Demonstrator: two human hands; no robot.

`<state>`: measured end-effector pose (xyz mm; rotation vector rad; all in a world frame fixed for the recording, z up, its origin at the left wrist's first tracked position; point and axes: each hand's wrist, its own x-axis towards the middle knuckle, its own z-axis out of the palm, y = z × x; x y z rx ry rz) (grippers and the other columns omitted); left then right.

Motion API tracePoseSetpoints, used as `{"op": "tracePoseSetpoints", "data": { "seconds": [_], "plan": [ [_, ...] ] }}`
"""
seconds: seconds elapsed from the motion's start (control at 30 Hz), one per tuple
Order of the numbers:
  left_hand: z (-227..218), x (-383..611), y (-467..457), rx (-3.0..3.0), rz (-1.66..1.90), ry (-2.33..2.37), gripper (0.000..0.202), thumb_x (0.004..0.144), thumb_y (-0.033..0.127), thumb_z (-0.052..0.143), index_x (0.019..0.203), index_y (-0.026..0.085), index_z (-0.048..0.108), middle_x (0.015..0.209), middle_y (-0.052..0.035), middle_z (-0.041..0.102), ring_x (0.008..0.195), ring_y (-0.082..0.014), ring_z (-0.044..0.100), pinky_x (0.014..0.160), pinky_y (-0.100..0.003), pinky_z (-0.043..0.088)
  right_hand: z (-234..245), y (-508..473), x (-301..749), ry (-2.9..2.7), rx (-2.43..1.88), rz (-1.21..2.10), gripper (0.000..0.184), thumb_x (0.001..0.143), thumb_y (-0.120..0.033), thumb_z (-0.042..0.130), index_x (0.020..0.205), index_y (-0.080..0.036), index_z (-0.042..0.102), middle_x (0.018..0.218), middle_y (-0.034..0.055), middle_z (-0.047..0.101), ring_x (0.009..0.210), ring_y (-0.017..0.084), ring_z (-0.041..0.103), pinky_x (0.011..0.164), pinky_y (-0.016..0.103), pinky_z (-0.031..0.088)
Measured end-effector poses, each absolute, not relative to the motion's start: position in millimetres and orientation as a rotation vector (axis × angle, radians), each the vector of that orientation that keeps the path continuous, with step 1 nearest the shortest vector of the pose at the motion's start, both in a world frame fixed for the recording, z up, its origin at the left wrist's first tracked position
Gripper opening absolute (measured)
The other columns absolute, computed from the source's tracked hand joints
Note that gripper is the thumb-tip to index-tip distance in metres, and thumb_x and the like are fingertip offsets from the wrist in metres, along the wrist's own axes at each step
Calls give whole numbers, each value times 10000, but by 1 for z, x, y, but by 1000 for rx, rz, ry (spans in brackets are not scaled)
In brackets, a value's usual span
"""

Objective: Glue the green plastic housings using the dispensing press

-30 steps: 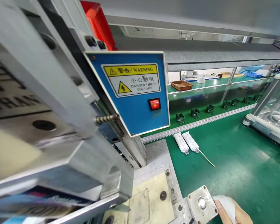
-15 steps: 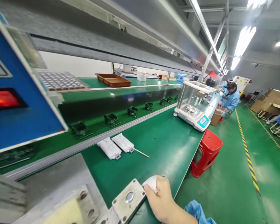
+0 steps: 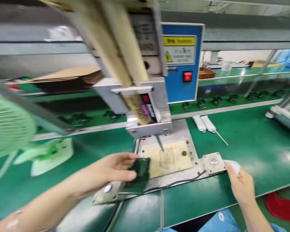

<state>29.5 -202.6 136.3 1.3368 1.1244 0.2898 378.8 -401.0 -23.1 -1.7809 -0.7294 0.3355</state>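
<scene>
My left hand [image 3: 113, 170] pinches a dark green circuit board [image 3: 139, 176] at the left edge of the press's beige base plate [image 3: 174, 158]. Over that plate hangs the grey metal press head [image 3: 145, 106] with a thin pin pointing down. My right hand [image 3: 240, 185] is closed round a small white wad [image 3: 233, 166], right next to the square metal button block [image 3: 214, 162] at the right end of the base. A second round button [image 3: 108, 188] sits at the left end, below my left hand.
A blue control box [image 3: 182, 61] with a warning label and a lit red switch stands behind the press. Two white cartridges and a thin stick [image 3: 207, 124] lie on the green mat. A green fan [image 3: 12, 129] stands at left. A red stool [image 3: 282, 206] is below the bench edge.
The view swung back from the aisle to the press. My left hand has come into view holding the green board at the base plate. My right hand stays by the right button block.
</scene>
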Motion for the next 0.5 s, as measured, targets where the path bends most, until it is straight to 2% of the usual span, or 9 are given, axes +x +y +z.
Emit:
{"op": "tracePoseSetpoints", "data": {
  "seconds": [0.07,0.2,0.33,0.5],
  "plan": [
    [123,36,-217,1207,117,1033,651,497,334,948,1049,131,670,1004,-83,744,950,-227,689,843,-305,545,-30,-402,382,-551,-1866,391,462,727,-609,689,913,-197,783,957,104,751,971,358,669,896,465,485],
    [107,68,-224,1205,192,972,594,516,263,926,1026,146,644,966,-69,717,930,-207,675,848,-307,527,-32,-404,380,-421,-1881,459,565,665,-655,719,1010,-211,773,1049,83,744,1064,358,640,971,476,455],
    [97,85,-207,1401,315,882,528,574,304,893,996,160,609,928,-60,681,902,-208,661,856,-358,534,-29,-402,379,-428,-1842,454,571,652,-657,724,1000,-206,769,1068,79,741,1095,342,631,975,454,456],
    [71,93,-193,1593,453,865,635,609,359,851,1109,205,491,907,-22,611,849,-183,624,814,-360,541,-30,-401,380,-439,-1842,471,563,651,-648,718,989,-200,765,1051,78,744,1041,333,652,933,446,474]
  ]
}}
